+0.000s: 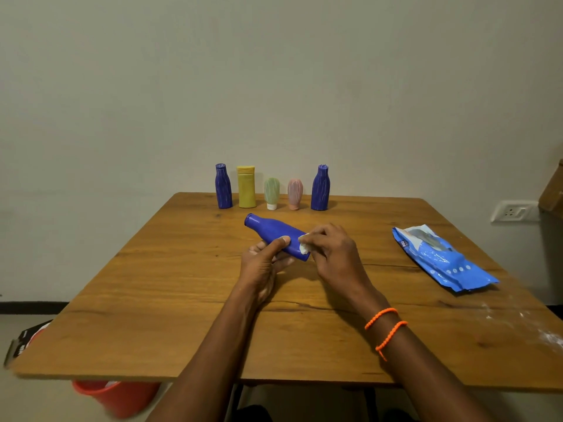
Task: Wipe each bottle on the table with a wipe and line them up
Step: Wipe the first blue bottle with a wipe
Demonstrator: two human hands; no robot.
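Wiping step in hand: blue bottle [275,236] held tilted above mid-tabletop [170,287], left hand [264,263] curled round its body, thumb on top; right hand [330,252] fingers pinching white wipe [304,245] against its base end. Five bottles [272,193] upright in row at far edge. Next, likely: finish wiping, stand bottle upright in row.

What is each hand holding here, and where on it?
Left hand grips the blue bottle around its lower body; right hand pinches a white wipe against the bottle's base end.

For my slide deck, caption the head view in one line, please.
Left hand holds a blue plastic bottle while right hand rubs it with a white wipe; five bottles stand behind.
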